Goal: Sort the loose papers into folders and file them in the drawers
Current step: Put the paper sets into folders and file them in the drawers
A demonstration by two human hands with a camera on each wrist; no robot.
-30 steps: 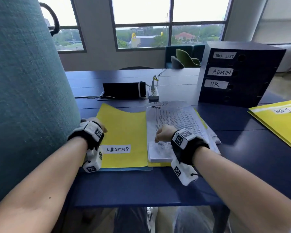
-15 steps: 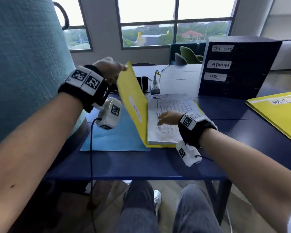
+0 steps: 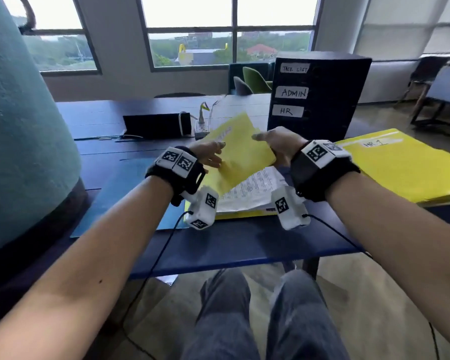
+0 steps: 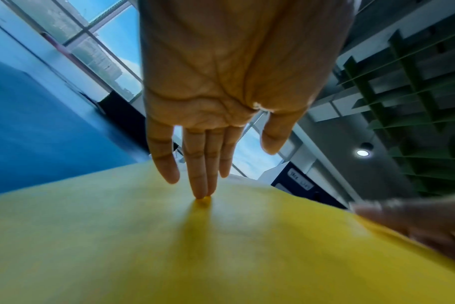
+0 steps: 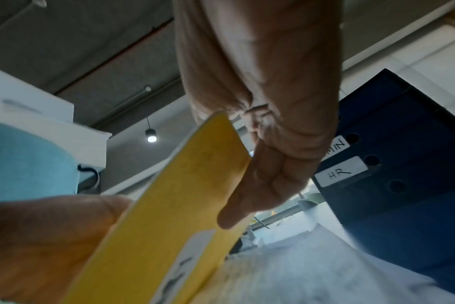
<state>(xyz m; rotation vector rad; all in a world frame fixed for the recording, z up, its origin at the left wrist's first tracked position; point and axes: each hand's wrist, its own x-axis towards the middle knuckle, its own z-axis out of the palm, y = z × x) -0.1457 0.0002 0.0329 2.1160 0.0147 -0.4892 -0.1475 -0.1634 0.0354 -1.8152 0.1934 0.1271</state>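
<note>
While the yellow folder cover (image 3: 238, 154) stands half-closed over the papers (image 3: 252, 189), we have our left hand (image 3: 209, 154) flat against its outer face with fingers straight, the fingertips (image 4: 201, 193) pressing the card, and our right hand (image 3: 277, 144) at its free edge, thumb (image 5: 243, 205) lying along the near face; whether the right fingers curl behind the edge we cannot tell. What the coming move turns on, as we judge it, is this: the cover hinges along its left side, its long axis runs away from us toward the drawer unit (image 3: 317, 94), and it tilts up and to the right above the stack, so it has to fall rightward and down. Our right hand sits between the cover and the papers' right margin, nearer the landing edge, and will need to slip out. Some sheets poke out past the folder's lower right and could catch. A second yellow folder (image 3: 400, 165) marked HR 1 lies just beside on the right, limiting room there. A blue sheet (image 3: 130, 193) lies open to the left on the table (image 3: 231, 245), whose near edge is close.
</note>
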